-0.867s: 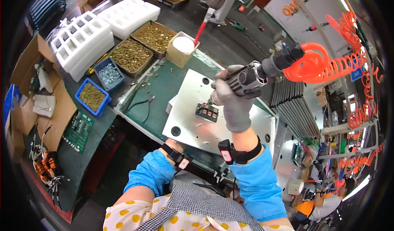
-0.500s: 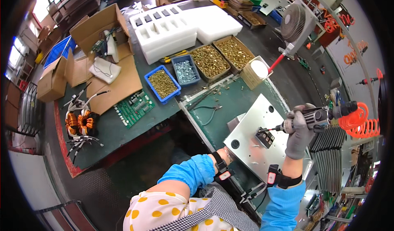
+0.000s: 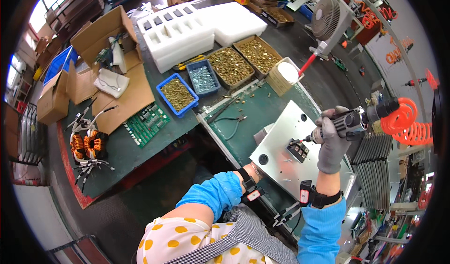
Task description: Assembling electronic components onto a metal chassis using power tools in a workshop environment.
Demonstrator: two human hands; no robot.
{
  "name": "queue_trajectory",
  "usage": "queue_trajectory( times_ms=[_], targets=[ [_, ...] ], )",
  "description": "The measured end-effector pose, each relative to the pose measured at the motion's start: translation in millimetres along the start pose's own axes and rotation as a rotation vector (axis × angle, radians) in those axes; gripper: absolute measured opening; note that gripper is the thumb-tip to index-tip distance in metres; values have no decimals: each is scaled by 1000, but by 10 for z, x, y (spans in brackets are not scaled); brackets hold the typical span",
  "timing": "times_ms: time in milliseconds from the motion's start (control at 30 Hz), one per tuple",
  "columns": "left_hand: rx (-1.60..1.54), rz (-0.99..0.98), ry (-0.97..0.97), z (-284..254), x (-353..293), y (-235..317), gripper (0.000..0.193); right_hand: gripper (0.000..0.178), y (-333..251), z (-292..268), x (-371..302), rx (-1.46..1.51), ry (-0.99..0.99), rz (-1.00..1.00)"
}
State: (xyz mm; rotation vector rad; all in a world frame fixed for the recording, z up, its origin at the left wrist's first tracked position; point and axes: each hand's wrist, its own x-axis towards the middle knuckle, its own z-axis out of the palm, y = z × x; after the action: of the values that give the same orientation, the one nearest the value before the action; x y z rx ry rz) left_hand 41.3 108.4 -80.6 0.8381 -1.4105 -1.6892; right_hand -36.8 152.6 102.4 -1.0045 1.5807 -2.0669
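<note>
My right hand (image 3: 333, 140), in a grey glove, is wrapped round an air screwdriver (image 3: 349, 124) with a coiled orange hose. The driver's bit reaches the end of a black terminal block (image 3: 297, 150); I cannot make out whether it sits in a screw. That block rests on a silver metal plate (image 3: 293, 128) with holes and black round grommets. My left hand (image 3: 253, 171) is at the plate's near left edge, its fingers hidden beneath or behind it. A few loose screws lie on the plate near the block.
Beyond the plate lie pliers (image 3: 232, 118). Bins of brass fasteners (image 3: 229, 65) and a blue bin of silver screws (image 3: 202, 79) line the bench. White foam (image 3: 178, 44), a green circuit board (image 3: 146, 124), copper coils (image 3: 89, 144) and a fan (image 3: 326, 18) stand around. Metal fins (image 3: 372, 184) are at right.
The whole view has shifted slightly, so the bench appears further left. My right hand still holds the screwdriver at the terminal block, and my left stays at the plate's edge.
</note>
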Motion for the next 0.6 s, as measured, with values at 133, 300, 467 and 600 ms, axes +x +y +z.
queue_trajectory(
  times_ms=[133, 300, 467, 600],
  targets=[
    [-14, -11, -81, -8, -48, -22, 49, 42, -42, 42, 22, 44, 47, 2],
    [-14, -29, -155, -23, -35, -17, 49, 39, -39, 67, 43, 57, 76, 27],
    [9, -31, -182, -107, -132, -43, 49, 39, -54, 44, 41, 68, 94, 46],
    [35, -30, -209, -472, -476, -149, 49, 39, -78, 10, 54, 24, 87, 27]
  ],
)
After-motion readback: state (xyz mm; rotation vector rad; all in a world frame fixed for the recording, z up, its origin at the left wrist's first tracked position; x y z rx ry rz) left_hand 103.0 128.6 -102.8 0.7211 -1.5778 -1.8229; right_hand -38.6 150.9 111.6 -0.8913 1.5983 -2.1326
